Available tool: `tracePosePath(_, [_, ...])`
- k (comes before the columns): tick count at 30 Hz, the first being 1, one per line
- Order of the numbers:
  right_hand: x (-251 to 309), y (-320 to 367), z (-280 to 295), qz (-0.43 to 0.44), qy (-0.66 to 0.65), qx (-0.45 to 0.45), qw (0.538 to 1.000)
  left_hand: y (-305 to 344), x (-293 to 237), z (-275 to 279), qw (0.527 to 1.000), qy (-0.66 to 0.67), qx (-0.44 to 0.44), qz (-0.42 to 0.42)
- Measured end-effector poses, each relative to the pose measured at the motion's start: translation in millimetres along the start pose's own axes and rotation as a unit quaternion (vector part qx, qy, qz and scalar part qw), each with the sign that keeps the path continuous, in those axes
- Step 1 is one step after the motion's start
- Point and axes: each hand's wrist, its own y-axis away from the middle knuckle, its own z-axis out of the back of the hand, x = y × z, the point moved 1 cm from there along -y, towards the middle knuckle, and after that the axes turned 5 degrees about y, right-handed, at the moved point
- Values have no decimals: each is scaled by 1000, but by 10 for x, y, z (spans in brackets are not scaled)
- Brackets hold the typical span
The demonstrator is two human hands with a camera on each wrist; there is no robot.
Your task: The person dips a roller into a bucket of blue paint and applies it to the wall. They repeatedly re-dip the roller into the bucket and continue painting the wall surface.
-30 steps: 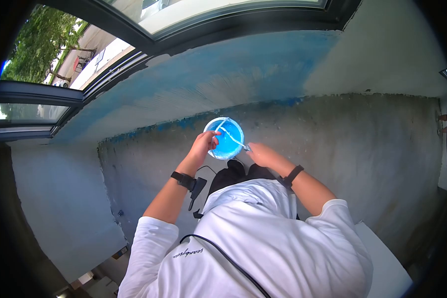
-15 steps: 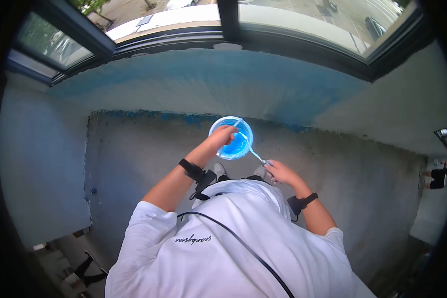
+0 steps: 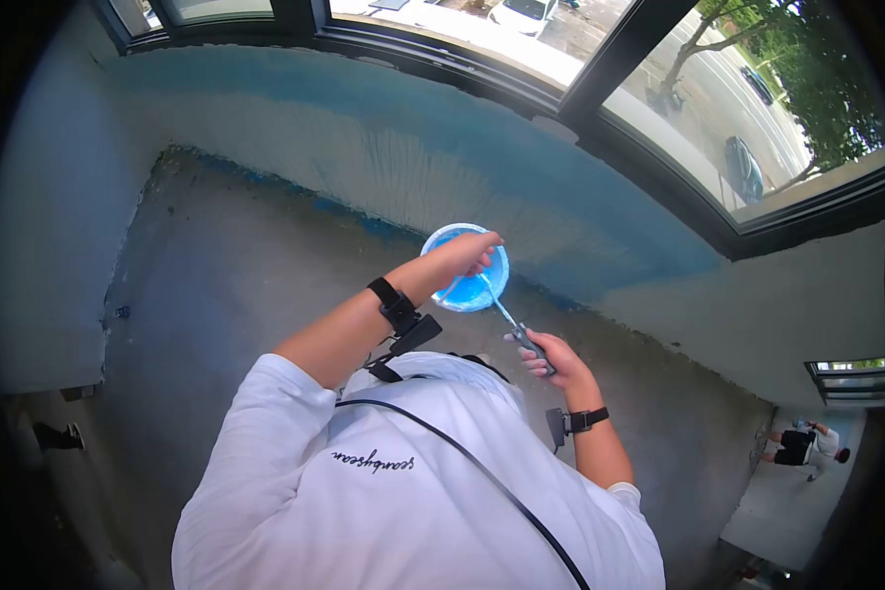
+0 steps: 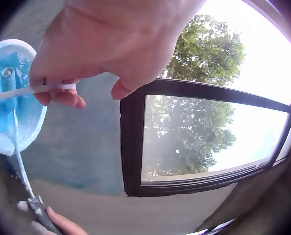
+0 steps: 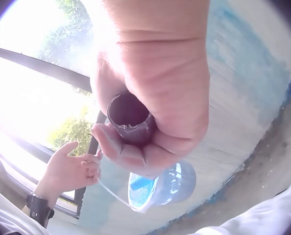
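A bucket (image 3: 502, 285) of blue paint hangs by its pale handle strip (image 4: 18, 92), which my left hand (image 3: 465, 256) (image 4: 111, 49) pinches above the rim. My right hand (image 3: 560, 362) (image 5: 165, 83) is curled round the grey grip (image 3: 531, 344) (image 5: 135, 133) of a paint roller. The roller's paint-coated rod (image 4: 19, 156) slants over the rim, and its blue head (image 4: 8, 85) lies inside the bucket in the left wrist view. In the right wrist view the bucket (image 5: 179, 183) is tilted beyond my right hand.
Ahead is a low wall (image 3: 403, 147) streaked with blue under dark-framed windows (image 3: 590, 108). Grey floor (image 3: 236, 256) spreads below, with another person (image 3: 806, 447) at the far right. A black cable (image 3: 452, 454) crosses the white shirt.
The head view has swung round, bringing in more window at the right. My right hand has drawn back from the bucket, exposing the roller grip; my left hand has moved across the bucket's opening.
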Motion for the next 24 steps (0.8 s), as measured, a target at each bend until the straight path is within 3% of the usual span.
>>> tracePosePath(7, [-9,-82,-192,-6,-95,74,993,127,-191,199,1000,-2,6,-12])
tracePosePath(11, [0,6,-313,-9,-96,70,993,195,-201,207,1000,-13,23,-7])
tracePosePath(15, [8,-25,-318,-10,-31,64,997,176,-167,222,1000,-22,14,-10])
tracePosePath(20, [59,-2,-361,16,124,-28,992,41,-71,279,1000,12,15,6])
tracePosePath(24, [20,1,-274,22,142,-27,989,84,-43,256,999,35,11,-1])
